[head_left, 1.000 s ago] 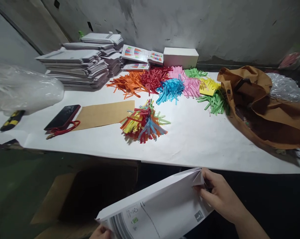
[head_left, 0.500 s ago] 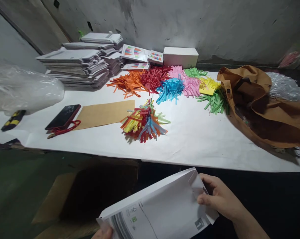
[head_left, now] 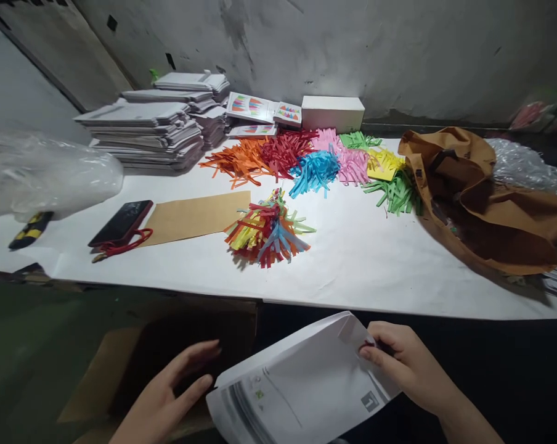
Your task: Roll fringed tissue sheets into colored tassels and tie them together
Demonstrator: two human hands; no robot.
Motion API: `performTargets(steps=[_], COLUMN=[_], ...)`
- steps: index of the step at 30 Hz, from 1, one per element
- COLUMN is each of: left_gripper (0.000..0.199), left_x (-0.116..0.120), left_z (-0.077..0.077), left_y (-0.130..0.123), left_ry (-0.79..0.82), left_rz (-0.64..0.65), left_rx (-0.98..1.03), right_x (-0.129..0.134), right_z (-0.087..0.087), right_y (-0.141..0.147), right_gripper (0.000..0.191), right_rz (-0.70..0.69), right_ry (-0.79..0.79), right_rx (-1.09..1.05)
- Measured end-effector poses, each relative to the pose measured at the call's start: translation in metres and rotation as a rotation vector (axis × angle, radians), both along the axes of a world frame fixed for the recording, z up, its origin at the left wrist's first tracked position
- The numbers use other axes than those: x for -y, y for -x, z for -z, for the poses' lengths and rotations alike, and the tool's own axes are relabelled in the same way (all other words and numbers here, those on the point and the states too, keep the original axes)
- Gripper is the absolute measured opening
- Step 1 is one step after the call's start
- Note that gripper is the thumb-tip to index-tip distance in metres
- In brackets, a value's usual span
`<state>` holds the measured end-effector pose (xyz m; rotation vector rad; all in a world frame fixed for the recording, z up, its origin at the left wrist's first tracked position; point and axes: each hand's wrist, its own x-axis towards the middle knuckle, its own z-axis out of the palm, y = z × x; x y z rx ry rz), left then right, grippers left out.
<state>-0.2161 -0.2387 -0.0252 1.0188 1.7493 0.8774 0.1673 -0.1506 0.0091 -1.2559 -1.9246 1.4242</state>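
Observation:
A white printed paper packet (head_left: pixel 301 382), like a large envelope, is tilted below the table's front edge. My right hand (head_left: pixel 401 357) pinches its right end between thumb and fingers. My left hand (head_left: pixel 177 382) is just off the packet's left end, thumb and fingers apart, with nothing in it. On the table beyond stands a bunch of multicoloured paper tassels (head_left: pixel 272 231), its strips fanned out. It overlaps the right end of a flat brown paper sheet (head_left: pixel 195 216).
Fringed paper bundles (head_left: pixel 315 169) in several colours lie behind, by a white box (head_left: pixel 333 113). Stacked white packets (head_left: pixel 140 135) and clear plastic (head_left: pixel 61 172) are at left, near a phone (head_left: pixel 121 223) with a red cord. A brown bag (head_left: pixel 482 203) slumps at right.
My left hand has let go of the packet's left end and opened beside it. The packet has shifted slightly right at that end, still in my right hand.

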Motion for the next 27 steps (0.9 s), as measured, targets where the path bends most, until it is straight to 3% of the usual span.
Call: performTargets(steps=[2, 5, 8, 11, 16, 27], left_gripper=[0.065, 0.078, 0.017, 0.012, 0.022, 0.020], left_x=[-0.019, -0.048, -0.073, -0.089, -0.092, -0.090], left_z=[-0.029, -0.061, -0.074, -0.076, -0.073, -0.064], left_y=[-0.026, -0.086, -0.130, -0.142, -0.138, -0.140], left_ry=[-0.141, -0.288, -0.349, -0.355, -0.356, -0.357], left_rz=[0.090, 0.369, 0.638, 0.709, 0.787, 0.748], left_rx=[-0.012, 0.036, -0.108, -0.178, -0.136, -0.182], right_x=[-0.002, -0.003, -0.003, -0.003, -0.006, -0.021], right_z=[-0.009, -0.019, -0.023, -0.020, -0.009, 0.000], right_y=[0.010, 0.024, 0.030, 0.026, 0.024, 0.026], right_gripper=[0.030, 0.030, 0.029, 0.027, 0.022, 0.042], right_rz=[-0.066, -0.158, -0.138, -0.081, -0.050, -0.168], right_ry=[-0.039, -0.085, -0.132, -0.162, -0.198, -0.090], right_rx=[0.027, 0.026, 0.068, 0.126, 0.146, 0.130])
